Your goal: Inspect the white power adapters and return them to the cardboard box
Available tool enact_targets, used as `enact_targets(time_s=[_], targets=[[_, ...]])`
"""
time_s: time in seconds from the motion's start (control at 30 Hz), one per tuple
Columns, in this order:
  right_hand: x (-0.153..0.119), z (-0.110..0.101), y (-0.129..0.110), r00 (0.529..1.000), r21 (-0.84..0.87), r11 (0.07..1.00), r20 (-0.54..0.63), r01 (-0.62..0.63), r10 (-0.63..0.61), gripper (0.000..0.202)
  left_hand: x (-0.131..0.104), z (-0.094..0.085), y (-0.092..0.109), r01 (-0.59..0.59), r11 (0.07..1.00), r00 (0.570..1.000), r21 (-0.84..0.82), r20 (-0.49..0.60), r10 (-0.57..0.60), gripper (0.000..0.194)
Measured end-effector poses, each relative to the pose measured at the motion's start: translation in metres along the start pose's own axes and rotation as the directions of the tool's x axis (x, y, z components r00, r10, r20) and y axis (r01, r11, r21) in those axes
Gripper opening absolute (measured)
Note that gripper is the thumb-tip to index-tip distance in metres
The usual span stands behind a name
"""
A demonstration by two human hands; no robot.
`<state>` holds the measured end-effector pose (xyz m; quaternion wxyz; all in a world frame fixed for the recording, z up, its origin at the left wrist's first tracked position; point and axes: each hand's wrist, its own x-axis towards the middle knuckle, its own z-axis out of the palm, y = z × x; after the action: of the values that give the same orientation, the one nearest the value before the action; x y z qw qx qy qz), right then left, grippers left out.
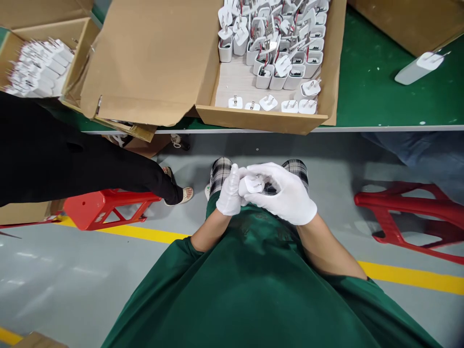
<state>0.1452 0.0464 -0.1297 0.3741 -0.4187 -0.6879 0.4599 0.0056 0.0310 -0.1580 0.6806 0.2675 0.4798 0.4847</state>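
Both of my hands wear white gloves and meet above my lap. Between them is a white charger plug (pixel 253 183), its pronged end facing up toward me. My left hand (pixel 231 192) is closed around its left side. From the right, the thumb and fingers of my right hand (pixel 284 193) grip the same plug. The gloves hide most of its body. Beyond my hands, an open cardboard box (pixel 264 118) on the green table holds many white plug housings (pixel 266 72); several have loose caps with red wires. Along its near wall stand several capped plugs (pixel 268 102).
A single white plug (pixel 418 68) lies on the green table (pixel 377 92) at right. At far left, another box (pixel 78 63) holds many plugs. A person in black trousers (pixel 119 164) stands at left beside a red stool (pixel 108 208). Another red stool (pixel 409 208) is at right.
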Motion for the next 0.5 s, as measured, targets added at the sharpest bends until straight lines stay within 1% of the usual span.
enact_targets(time_s=[0.1,0.17,0.23,0.27,0.3,0.33,0.37,0.4,0.47,0.5], targets=[[0.005,-0.006,-0.004,0.996,-0.052,0.995,0.035,0.085,-0.083,0.034,0.0,-0.003,-0.001,0.006,0.998,0.999,-0.066,0.048,-0.002,0.067],[0.009,-0.015,-0.006,0.997,-0.06,0.996,0.016,0.071,-0.07,0.035,0.001,-0.007,0.0,0.003,0.993,0.997,-0.119,0.073,0.005,0.065],[0.018,-0.029,-0.009,0.999,-0.006,0.999,-0.028,0.044,-0.044,0.045,0.001,-0.012,0.001,-0.01,0.989,0.994,-0.149,0.105,0.026,0.063],[0.025,-0.039,-0.012,0.997,0.029,0.998,-0.068,0.047,-0.045,0.05,0.0,-0.015,0.002,-0.02,0.988,0.993,-0.154,0.11,0.037,0.063],[0.035,-0.049,-0.015,0.992,0.042,0.997,-0.113,0.068,-0.063,0.054,0.0,-0.017,0.003,-0.029,0.988,0.993,-0.151,0.105,0.046,0.062],[0.047,-0.059,-0.02,0.982,0.011,0.995,-0.163,0.1,-0.097,0.053,-0.001,-0.02,0.003,-0.036,0.988,0.994,-0.147,0.093,0.05,0.061],[0.063,-0.069,-0.025,0.962,-0.075,0.987,-0.224,0.141,-0.154,0.048,-0.002,-0.023,0.003,-0.037,0.989,0.995,-0.144,0.082,0.049,0.059],[0.08,-0.076,-0.031,0.952,-0.21,0.967,-0.234,0.146,-0.195,0.043,-0.003,-0.025,0.002,-0.037,0.99,0.996,-0.139,0.075,0.047,0.058],[0.12,-0.083,-0.043,0.957,-0.402,0.899,-0.144,0.175,-0.251,0.042,-0.003,-0.029,-0.001,-0.025,0.992,0.996,-0.123,0.079,0.035,0.057],[0.141,-0.082,-0.048,0.964,-0.498,0.848,-0.08,0.181,-0.253,0.037,-0.002,-0.031,-0.002,-0.022,0.993,0.996,-0.113,0.082,0.031,0.056]])
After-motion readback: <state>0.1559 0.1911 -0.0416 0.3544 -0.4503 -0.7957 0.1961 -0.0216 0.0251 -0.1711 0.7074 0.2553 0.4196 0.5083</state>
